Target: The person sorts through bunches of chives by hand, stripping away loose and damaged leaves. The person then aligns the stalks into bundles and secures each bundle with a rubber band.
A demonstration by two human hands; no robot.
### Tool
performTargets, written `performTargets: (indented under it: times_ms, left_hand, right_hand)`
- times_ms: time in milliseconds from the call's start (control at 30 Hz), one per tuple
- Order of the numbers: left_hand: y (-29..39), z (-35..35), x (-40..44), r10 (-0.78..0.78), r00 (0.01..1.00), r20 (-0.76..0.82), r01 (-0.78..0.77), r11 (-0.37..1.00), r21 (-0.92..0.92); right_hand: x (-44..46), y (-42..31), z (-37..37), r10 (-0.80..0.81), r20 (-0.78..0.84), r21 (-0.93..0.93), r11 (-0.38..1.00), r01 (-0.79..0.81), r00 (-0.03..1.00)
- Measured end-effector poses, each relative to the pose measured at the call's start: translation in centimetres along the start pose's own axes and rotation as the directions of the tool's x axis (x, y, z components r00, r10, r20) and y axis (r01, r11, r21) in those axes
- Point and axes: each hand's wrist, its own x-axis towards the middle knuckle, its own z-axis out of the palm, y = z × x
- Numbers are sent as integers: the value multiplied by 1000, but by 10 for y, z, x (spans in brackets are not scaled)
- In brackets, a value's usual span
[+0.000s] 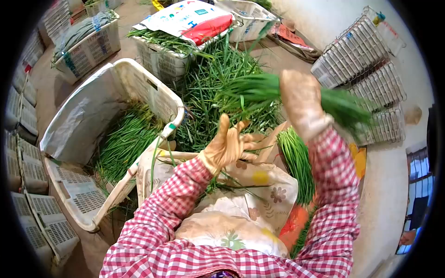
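Note:
My right hand [301, 99], in a pale glove, is closed round the middle of a bunch of long green leaves [255, 90], held up at the right and blurred by motion. Lower and to its left, my left hand [232, 146], gloved too, has its fingers spread and holds nothing. Beneath the raised bunch lies a large heap of loose green leaves [204, 99]. A neat bundle of green stalks [296, 164] rests beside my right forearm. A flowered cloth [250, 204] covers my lap.
A white plastic basket [178, 109] with green leaves inside stands at the left. Behind the heap, a basket [162, 62] carries a printed sack [185, 18]. Stacked crates [357, 46] lean by the right wall; more crates [51, 217] line the left edge. Part of another person's hand [408, 237] shows far right.

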Motion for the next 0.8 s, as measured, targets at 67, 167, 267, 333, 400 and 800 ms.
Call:
performTargets:
  times_ms: [67, 167, 267, 333, 400, 800]
  left_hand:
    - [11, 21, 17, 70, 992, 105, -68, 997, -29]
    - [8, 35, 19, 199, 979, -38, -200, 915, -350]
    - [-6, 32, 5, 332, 942, 39, -329, 941, -82]
    - [-4, 31, -11, 234, 969, 76, -219, 960, -173]
    - [-2, 36, -28, 202, 978, 55, -192, 969, -156]
    - [100, 108, -208, -41, 896, -443, 424, 383, 821]
  right_hand:
    - [-39, -15, -14, 30, -98, -64, 997, -36, 995]
    - [-96, -47, -54, 38, -137, -66, 997, -47, 990]
    - [-145, -88, -64, -2, 199, 474, 876, -95, 980]
    - [-176, -113, -52, -61, 132, 746, 664, -59, 989]
    - [-185, -115, -53, -7, -80, 854, 515, 72, 997]
    - [-144, -158, -6, -218, -263, -254, -924, -286, 940]
